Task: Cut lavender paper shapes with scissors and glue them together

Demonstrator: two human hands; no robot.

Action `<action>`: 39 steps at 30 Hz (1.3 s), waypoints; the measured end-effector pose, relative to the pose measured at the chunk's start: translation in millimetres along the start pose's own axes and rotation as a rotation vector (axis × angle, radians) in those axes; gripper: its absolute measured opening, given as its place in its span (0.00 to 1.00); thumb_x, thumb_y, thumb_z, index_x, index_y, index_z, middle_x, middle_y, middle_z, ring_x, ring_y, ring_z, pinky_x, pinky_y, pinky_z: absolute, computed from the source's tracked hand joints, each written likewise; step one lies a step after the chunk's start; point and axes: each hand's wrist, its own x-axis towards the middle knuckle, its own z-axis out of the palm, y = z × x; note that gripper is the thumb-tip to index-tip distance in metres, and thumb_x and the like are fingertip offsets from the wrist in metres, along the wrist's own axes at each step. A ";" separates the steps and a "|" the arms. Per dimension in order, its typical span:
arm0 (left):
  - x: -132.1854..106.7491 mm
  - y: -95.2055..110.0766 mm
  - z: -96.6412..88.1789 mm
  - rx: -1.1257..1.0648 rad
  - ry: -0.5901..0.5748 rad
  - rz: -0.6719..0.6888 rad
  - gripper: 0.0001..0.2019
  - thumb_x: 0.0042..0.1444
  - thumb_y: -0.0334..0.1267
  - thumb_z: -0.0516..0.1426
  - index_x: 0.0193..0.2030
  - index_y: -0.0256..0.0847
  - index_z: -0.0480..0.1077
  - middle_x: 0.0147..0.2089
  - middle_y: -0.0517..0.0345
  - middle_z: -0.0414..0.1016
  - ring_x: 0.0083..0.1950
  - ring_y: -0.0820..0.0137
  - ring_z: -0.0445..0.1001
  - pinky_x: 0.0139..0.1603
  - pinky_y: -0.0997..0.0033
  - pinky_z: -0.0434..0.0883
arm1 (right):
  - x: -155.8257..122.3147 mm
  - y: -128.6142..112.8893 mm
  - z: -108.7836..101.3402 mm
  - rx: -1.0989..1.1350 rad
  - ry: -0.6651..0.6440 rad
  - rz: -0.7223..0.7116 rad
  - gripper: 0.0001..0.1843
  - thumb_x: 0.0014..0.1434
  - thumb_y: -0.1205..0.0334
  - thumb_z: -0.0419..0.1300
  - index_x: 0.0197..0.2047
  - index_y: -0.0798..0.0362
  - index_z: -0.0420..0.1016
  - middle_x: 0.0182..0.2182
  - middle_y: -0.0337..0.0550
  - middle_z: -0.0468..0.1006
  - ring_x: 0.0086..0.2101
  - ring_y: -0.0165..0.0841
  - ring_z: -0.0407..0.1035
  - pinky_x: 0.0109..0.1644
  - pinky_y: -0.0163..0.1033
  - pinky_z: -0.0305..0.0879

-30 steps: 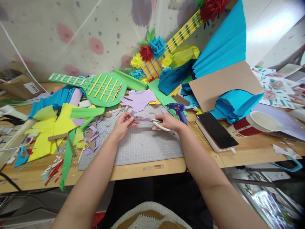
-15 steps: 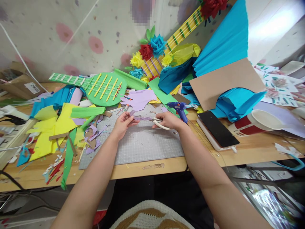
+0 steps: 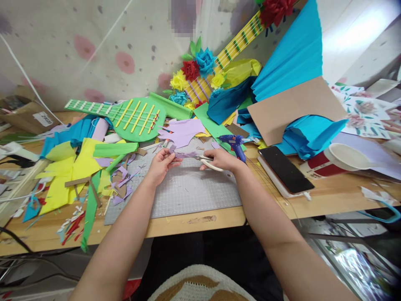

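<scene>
My left hand pinches one end of a small purple paper strip above the grey cutting mat. In my right hand is a pair of scissors with white handles; its blades point left and meet the strip's right end. How far apart the blades are is too small to tell. Just behind my hands lies a larger sheet of purple paper with an irregular edge. A blue glue gun rests right behind my right hand.
A green paper guitar lies at the back left, and a yellow one with paper flowers leans on the wall. Paper scraps cover the left side. A phone and a paper cup stand on the right.
The scissors have shifted slightly left along the purple strip. My left hand keeps its pinch, and the view has moved a little.
</scene>
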 end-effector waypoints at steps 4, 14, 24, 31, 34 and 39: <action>-0.3 0.4 0.1 -0.007 -0.012 -0.002 0.16 0.42 0.39 0.64 0.31 0.39 0.60 0.27 0.65 0.71 0.32 0.71 0.77 0.31 0.75 0.74 | 1.2 3.3 1.3 0.030 -0.005 -0.003 0.26 0.39 0.36 0.59 0.25 0.52 0.63 0.21 0.34 0.58 0.25 0.27 0.52 0.27 0.33 0.44; -0.3 -3.6 -1.3 0.041 -0.045 0.021 0.16 0.43 0.40 0.63 0.33 0.40 0.60 0.28 0.63 0.72 0.33 0.69 0.77 0.30 0.73 0.75 | 0.8 5.5 0.9 0.027 -0.019 -0.009 0.26 0.39 0.36 0.60 0.25 0.52 0.62 0.21 0.33 0.57 0.25 0.26 0.51 0.27 0.33 0.44; -0.7 -3.0 0.8 0.049 -0.013 0.039 0.18 0.40 0.43 0.65 0.32 0.39 0.60 0.28 0.63 0.71 0.33 0.68 0.77 0.33 0.72 0.74 | -0.1 4.4 1.5 -0.011 0.023 -0.003 0.28 0.38 0.34 0.59 0.23 0.52 0.61 0.20 0.33 0.57 0.24 0.26 0.50 0.27 0.33 0.43; -0.1 -3.0 -0.4 0.003 -0.018 0.022 0.15 0.42 0.39 0.64 0.31 0.39 0.61 0.27 0.65 0.71 0.33 0.70 0.77 0.33 0.75 0.74 | -0.8 -1.2 0.0 -0.038 0.062 -0.011 0.26 0.39 0.36 0.59 0.21 0.53 0.61 0.18 0.33 0.56 0.24 0.26 0.50 0.27 0.34 0.42; 0.2 -2.0 -0.7 -0.043 -0.030 0.000 0.15 0.42 0.37 0.64 0.31 0.38 0.62 0.27 0.65 0.71 0.33 0.72 0.77 0.33 0.76 0.74 | -0.1 -1.6 1.1 -0.022 0.058 -0.019 0.26 0.41 0.37 0.58 0.21 0.53 0.60 0.19 0.33 0.56 0.24 0.26 0.49 0.27 0.33 0.42; 0.9 -2.0 -1.6 -0.083 -0.032 -0.021 0.14 0.42 0.35 0.64 0.31 0.38 0.62 0.26 0.66 0.70 0.34 0.71 0.77 0.31 0.78 0.74 | 0.2 -0.2 0.6 0.001 0.042 -0.009 0.25 0.41 0.37 0.58 0.24 0.52 0.62 0.20 0.34 0.58 0.25 0.27 0.51 0.27 0.33 0.43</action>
